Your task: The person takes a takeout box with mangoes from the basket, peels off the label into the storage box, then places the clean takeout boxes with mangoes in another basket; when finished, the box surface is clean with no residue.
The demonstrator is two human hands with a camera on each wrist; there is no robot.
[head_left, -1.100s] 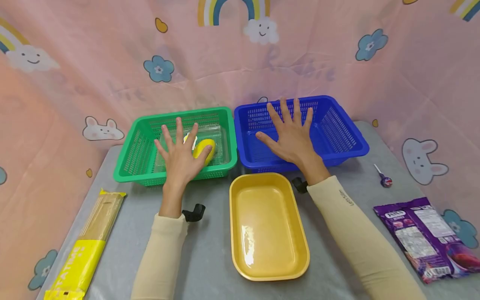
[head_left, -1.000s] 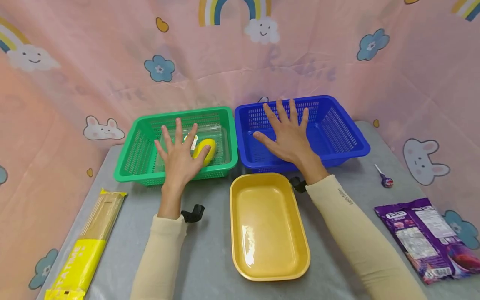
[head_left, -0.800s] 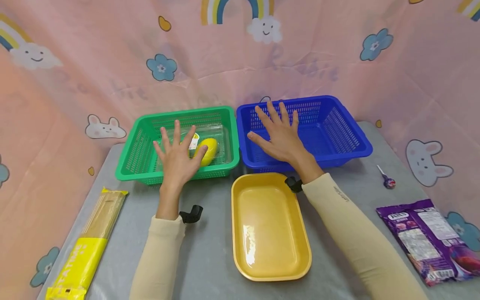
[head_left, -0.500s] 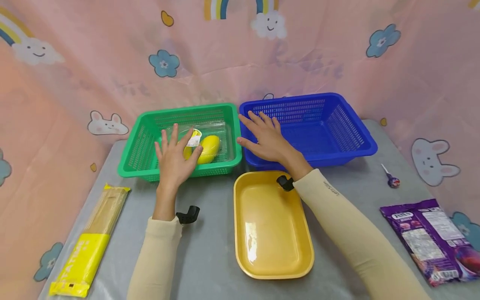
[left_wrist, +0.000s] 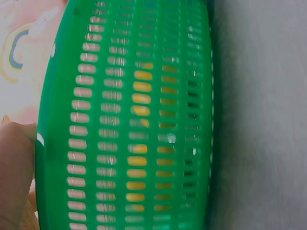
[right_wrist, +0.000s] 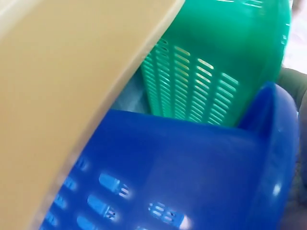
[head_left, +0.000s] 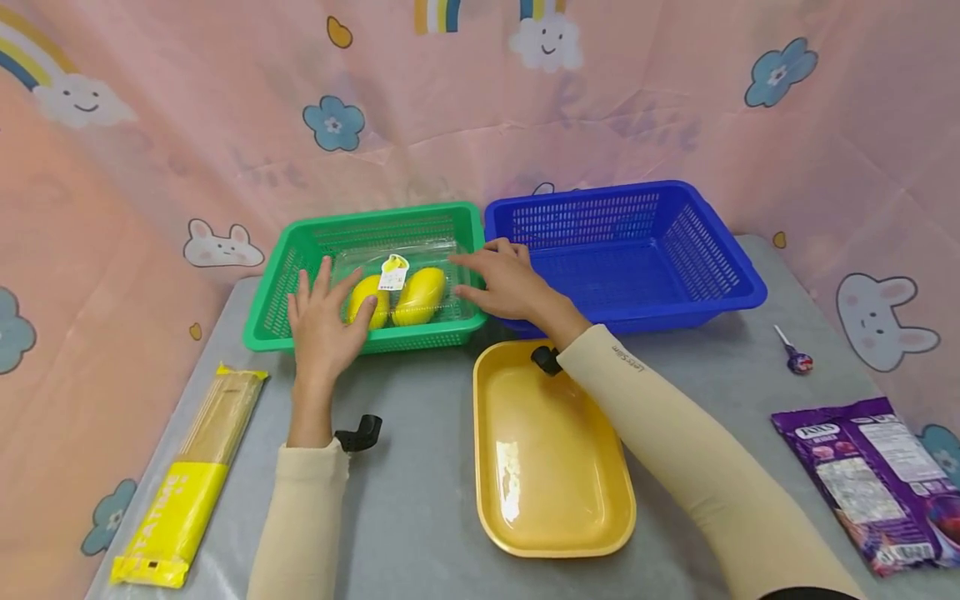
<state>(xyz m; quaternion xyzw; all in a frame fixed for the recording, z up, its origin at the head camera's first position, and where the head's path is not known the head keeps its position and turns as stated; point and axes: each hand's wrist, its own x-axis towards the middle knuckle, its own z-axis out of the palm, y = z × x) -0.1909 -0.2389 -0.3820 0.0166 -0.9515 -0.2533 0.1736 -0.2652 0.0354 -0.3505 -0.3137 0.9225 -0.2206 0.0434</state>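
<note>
A clear plastic box [head_left: 442, 250] with two yellow mangoes [head_left: 420, 297] and a white label [head_left: 393, 273] lies inside the green basket [head_left: 288, 342]. My left hand [head_left: 324, 329] is over the basket's front left part, fingers spread and holding nothing. From the other side my right hand [head_left: 510, 283] reaches across the corner where the green and blue baskets meet, its fingertips near the box's right end. Through the slots of the green basket's wall [left_wrist: 124, 143], yellow fruit shows in the left wrist view. The right wrist view has only a dark edge of my right hand.
A blue basket [head_left: 645, 317] stands right of the green one. In front is a yellow tray [head_left: 555, 467], partly under my right forearm. A pasta packet [head_left: 191, 475] lies at left; a lollipop [head_left: 797, 358] and a purple candy bag [head_left: 862, 483] lie at right.
My right hand has moved left from over the blue basket to the green basket's right edge. My left hand has shifted slightly left, uncovering the mangoes and label.
</note>
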